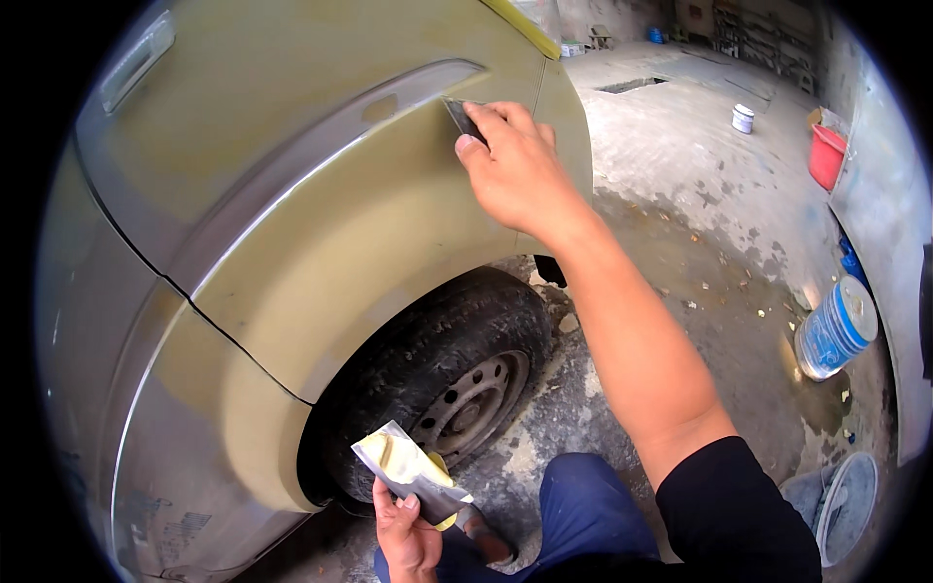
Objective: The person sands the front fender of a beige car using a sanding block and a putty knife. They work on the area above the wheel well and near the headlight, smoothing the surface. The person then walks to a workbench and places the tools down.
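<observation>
From my remote post I record a plain black sleeve (pixel 734 505), short, its hem ending near the elbow of the right arm (pixel 641 340). I note dark blue trousers (pixel 598 505) and brownish footwear (pixel 494 546), its details too small to confirm. I find the right hand (pixel 520 175) and left hand (pixel 406 534) bare.

From the right hand (pixel 515 175), 2 o'clock is open over floor (pixel 680 155); the car panel (pixel 364 219) blocks 9, the tire (pixel 418 340) 7.

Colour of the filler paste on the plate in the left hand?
Pale yellow filler paste; shows best in the head view.
</observation>
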The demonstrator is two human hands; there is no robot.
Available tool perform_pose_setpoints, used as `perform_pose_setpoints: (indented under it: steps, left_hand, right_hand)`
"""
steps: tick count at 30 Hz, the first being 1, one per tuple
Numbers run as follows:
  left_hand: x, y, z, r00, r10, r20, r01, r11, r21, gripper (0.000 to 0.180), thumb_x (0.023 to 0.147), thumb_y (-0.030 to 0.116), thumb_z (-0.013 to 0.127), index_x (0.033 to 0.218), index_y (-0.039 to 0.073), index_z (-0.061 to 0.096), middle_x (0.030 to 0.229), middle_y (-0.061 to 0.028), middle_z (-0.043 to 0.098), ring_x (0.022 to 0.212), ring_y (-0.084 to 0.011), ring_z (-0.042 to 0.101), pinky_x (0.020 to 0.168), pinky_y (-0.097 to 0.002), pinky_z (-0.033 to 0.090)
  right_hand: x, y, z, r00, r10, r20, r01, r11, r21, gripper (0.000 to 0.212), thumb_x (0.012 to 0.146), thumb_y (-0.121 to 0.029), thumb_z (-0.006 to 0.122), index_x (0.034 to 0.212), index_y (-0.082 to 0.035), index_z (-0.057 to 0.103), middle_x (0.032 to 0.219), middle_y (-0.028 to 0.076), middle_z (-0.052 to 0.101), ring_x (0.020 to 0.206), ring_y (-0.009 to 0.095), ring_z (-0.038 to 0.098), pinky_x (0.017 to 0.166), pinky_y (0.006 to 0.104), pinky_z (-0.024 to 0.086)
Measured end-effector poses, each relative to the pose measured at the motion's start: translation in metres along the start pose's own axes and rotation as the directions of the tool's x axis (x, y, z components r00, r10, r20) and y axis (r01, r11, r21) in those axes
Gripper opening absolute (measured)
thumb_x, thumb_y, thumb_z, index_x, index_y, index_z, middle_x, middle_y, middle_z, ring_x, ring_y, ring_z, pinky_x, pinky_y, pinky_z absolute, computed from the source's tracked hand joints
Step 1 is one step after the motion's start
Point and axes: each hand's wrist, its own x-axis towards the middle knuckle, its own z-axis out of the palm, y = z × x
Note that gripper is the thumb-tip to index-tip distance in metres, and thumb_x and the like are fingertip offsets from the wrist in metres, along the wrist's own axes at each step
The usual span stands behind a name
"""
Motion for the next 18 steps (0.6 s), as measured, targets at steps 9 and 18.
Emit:
perform_pose_setpoints:
  steps: [9, 18]
  left_hand:
    - [0.0, -0.001, 0.001, 1.0, -0.005, -0.017, 0.006, 1.0, 0.018, 0.064, 0.083, 0.002, 0.063, 0.142, 0.007, 0.037, 0.132, -0.0122, 0.055, 0.121, -0.0304, 0.056, 0.107, -0.0468, 0.043]
    - [0.0, -0.003, 0.004, 1.0, -0.012, -0.001, 0.012, 0.999, 0.032, 0.067, 0.083, 0.004, 0.065, 0.143, 0.007, 0.035, 0.132, -0.0117, 0.055, 0.121, -0.0298, 0.055, 0.106, -0.0459, 0.043]
  right_hand:
    - [-0.08, -0.053, 0.017, 0.973, -0.17, 0.158, 0.188, 0.977, -0.105, 0.043, 0.092, -0.019, 0.055, 0.131, -0.002, 0.052, 0.132, 0.015, 0.046, 0.109, 0.041, 0.045, 0.082, 0.0556, 0.044]
    - [-0.135, -0.041, 0.018, 0.947, -0.248, 0.204, 0.281, 0.948, -0.151, 0.045, 0.09, -0.021, 0.059, 0.132, -0.007, 0.053, 0.133, 0.012, 0.044, 0.115, 0.041, 0.042, 0.083, 0.0535, 0.043]
